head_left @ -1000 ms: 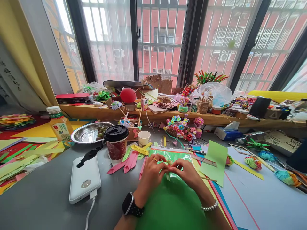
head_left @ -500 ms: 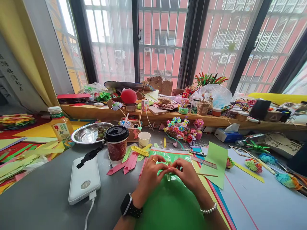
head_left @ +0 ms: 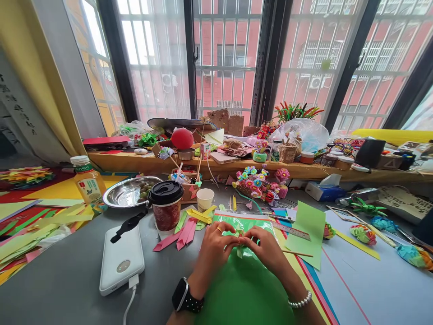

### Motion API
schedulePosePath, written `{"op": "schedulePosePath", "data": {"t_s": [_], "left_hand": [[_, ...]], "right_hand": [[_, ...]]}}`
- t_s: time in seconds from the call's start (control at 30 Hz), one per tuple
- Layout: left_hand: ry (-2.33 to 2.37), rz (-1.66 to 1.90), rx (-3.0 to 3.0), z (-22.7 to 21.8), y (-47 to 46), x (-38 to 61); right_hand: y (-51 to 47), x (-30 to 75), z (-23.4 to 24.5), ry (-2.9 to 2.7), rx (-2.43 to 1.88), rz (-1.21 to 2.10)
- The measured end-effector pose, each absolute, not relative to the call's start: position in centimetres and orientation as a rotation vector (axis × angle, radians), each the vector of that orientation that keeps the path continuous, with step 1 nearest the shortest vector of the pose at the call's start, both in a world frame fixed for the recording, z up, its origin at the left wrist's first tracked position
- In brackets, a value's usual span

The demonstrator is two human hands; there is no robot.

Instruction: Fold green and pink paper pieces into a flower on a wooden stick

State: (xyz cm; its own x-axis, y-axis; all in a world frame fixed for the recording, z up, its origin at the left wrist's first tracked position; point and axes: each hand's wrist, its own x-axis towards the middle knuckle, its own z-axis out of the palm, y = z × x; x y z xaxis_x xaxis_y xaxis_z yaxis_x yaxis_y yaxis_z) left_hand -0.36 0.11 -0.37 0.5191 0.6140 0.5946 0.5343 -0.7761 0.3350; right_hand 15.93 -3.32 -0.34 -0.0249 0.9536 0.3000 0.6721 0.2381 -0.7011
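My left hand (head_left: 213, 250), with a ring and a black watch at the wrist, and my right hand (head_left: 267, 250), with a silver bracelet, meet over a big green paper sheet (head_left: 243, 293). Both pinch one small folded green paper piece (head_left: 241, 243) between their fingertips. Just behind the hands lies a clear bag of green paper (head_left: 246, 221).
Left of my hands lie pink folded strips (head_left: 182, 232), a red lidded coffee cup (head_left: 165, 205), a white power bank (head_left: 122, 262) with cable, a steel bowl (head_left: 130, 190) and a bottle (head_left: 85, 180). A ruler (head_left: 292, 230), a light-green sheet (head_left: 306, 232) and paper flowers (head_left: 259, 180) lie right. The windowsill is cluttered.
The hands stay pinched on the green piece and have worked it slightly. The view has shifted a little to the right and down.
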Motion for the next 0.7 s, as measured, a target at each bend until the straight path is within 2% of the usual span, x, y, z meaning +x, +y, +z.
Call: {"op": "schedulePosePath", "data": {"t_s": [0.47,0.7], "left_hand": [[0.986,1.181,2.56,-0.3,-0.4,0.2],[0.908,1.182,1.888,0.6,-0.3,-0.3]], "right_hand": [[-3.6,15.7,0.3,-1.712,-1.541,0.514],[-4.1,16.0,1.2,-1.765,-1.486,0.423]]}}
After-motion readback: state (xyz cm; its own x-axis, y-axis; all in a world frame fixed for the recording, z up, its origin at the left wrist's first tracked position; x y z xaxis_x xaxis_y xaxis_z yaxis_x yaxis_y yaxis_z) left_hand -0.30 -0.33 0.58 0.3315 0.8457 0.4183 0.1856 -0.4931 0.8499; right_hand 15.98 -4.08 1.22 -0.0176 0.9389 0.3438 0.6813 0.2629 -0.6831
